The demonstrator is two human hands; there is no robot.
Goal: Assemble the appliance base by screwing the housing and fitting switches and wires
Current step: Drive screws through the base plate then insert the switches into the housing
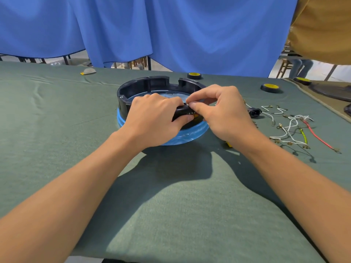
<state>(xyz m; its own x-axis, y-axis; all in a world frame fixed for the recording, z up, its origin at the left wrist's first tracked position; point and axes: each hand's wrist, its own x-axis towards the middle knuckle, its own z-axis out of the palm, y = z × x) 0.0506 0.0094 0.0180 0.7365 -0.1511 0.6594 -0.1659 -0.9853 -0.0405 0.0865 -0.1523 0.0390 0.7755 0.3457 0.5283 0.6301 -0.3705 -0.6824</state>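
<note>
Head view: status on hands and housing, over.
Left hand grips housing at near rim. Right hand pinches small silvery part at rim. Wires lie loose to the right, nothing blocking.

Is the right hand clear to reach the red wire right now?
Likely yes: red wire lies uncovered on the cloth, nothing between. But the right hand pinches a small part at the housing rim.

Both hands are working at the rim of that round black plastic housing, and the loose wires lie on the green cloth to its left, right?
Almost. The head view shows the loose white, red and yellow wires on the green cloth to the right of the round black plastic housing, not its left. The left hand and right hand are at its rim.
</note>
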